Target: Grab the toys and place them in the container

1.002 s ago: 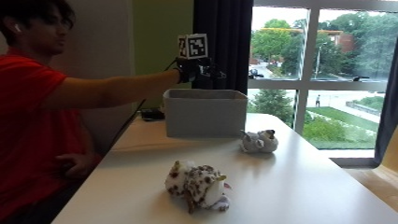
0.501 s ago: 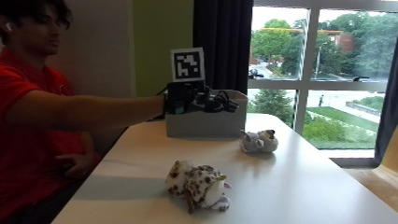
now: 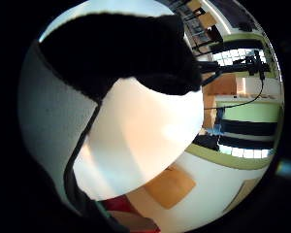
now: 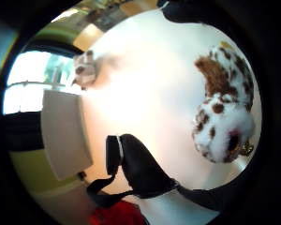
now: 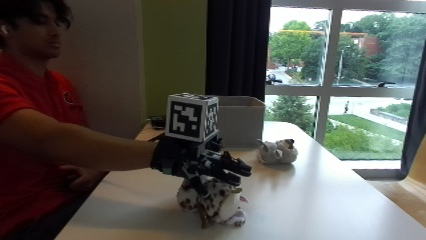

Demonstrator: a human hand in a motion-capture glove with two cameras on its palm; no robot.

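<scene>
A brown-spotted white plush toy (image 5: 212, 204) lies on the white table (image 5: 319, 200) near its front edge. My gloved right hand (image 5: 200, 161) hovers just above it, fingers stretched out and slightly bent, holding nothing. In the thumb side palm view the spotted toy (image 4: 222, 117) lies apart from the black thumb (image 4: 140, 173). A small grey and white plush toy (image 5: 278, 151) sits further back, in front of the window. The grey container (image 5: 241, 120) stands at the far end of the table. The same small toy (image 4: 84, 69) and container (image 4: 65, 136) show in the thumb side palm view.
A small dark object (image 5: 157, 121) lies beside the container at the wall. The table's right edge (image 5: 383, 200) runs along the window side, with open floor beyond. A black gloved finger (image 3: 121, 53) covers much of the little finger side palm view, over the bare table (image 3: 136, 141).
My hand has come away from above the container, moving down and toward the front of the table, and is now over the spotted toy. The toys have not moved.
</scene>
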